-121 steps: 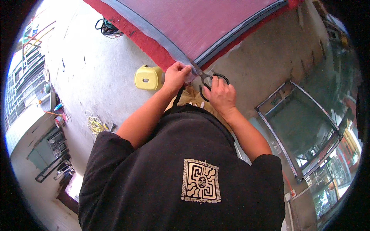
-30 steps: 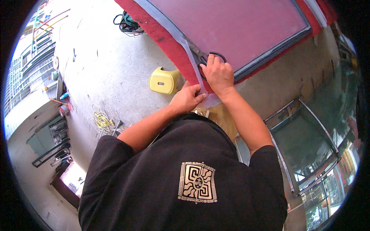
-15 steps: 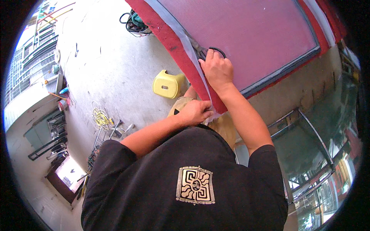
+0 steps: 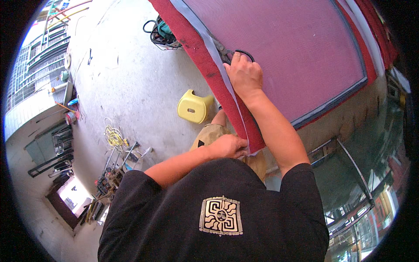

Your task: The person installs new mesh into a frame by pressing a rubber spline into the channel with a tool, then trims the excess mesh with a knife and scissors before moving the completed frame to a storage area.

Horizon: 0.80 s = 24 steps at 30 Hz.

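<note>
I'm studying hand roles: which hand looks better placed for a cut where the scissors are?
Probably the right hand: it holds the scissors beside the pale strip. The left hand is away from them, pinching the strip's near end.

This looks like a workshop, with a bare, scuffed concrete floor [image 4: 131, 74]. At 1 o'clock a work surface covered in red, carpet-like material [image 4: 203, 61] carries a dark-framed panel [image 4: 301, 56], apparently of mesh. A tangle of dark cords [image 4: 165, 38] sits at 11 o'clock, and a loose yellow cord [image 4: 114, 139] at 9 o'clock. Tools and hardware [image 4: 107, 183] crowd together at 8 o'clock, too small to identify. Between 3 and 4 o'clock is a metal frame [image 4: 354, 168].
</note>
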Tool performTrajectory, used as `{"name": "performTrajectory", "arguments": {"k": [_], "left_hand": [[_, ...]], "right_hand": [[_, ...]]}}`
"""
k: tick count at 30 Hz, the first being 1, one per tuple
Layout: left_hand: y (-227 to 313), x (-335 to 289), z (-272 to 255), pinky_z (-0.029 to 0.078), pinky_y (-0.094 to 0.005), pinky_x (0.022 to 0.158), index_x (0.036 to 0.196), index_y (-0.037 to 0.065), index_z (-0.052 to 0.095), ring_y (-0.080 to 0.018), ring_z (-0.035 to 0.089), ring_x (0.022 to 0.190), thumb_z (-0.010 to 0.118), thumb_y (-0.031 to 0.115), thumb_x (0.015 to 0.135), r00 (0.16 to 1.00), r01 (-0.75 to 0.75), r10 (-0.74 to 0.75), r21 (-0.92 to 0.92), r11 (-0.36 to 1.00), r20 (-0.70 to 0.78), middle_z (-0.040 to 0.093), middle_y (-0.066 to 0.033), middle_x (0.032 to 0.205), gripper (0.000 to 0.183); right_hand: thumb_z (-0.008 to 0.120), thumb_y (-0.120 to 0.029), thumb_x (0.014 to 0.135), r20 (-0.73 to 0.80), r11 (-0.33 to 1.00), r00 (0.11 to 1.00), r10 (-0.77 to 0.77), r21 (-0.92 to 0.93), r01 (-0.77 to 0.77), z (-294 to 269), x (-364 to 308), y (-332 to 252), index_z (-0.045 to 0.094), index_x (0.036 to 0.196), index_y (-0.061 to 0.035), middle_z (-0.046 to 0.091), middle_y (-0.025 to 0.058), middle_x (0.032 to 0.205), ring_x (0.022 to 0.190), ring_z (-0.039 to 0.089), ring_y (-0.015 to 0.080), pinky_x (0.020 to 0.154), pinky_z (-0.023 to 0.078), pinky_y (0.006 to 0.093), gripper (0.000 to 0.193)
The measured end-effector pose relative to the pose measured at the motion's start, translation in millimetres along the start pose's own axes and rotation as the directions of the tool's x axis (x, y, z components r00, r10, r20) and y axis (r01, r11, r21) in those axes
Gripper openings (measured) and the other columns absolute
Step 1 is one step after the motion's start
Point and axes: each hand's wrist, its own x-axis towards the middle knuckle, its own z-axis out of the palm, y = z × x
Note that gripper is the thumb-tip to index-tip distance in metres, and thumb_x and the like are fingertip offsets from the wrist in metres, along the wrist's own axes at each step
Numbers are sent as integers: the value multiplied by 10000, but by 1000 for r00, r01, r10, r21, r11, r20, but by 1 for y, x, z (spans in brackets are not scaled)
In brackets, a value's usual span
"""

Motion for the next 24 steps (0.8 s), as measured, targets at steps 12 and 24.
{"name": "performTrajectory", "arguments": {"k": [12, 24], "left_hand": [[-23, 0, -18, 559, -580, 789, 1057, 93, 705, -465, 714, 921, 723, 287, 941, 981, -68, 65, 11, 998, 183, 741, -212, 946, 227], [-53, -17, -36, 572, -571, 806, 1095, 114, 753, -459, 733, 959, 736, 296, 894, 947, -42, -11, 157, 987, 322, 762, -210, 995, 272]], "right_hand": [[784, -502, 935, -24, 1000, 1000, -1, -26, 0, 25, 74, -22, 678, 1087, -60, 735, 83, 883, 727, 768, 259, 667, 621, 379, 479], [764, -524, 950, -25, 1000, 1000, 17, -20, -17, 36, 124, -44, 664, 1045, -76, 749, 99, 878, 713, 775, 283, 672, 629, 399, 469]]}}
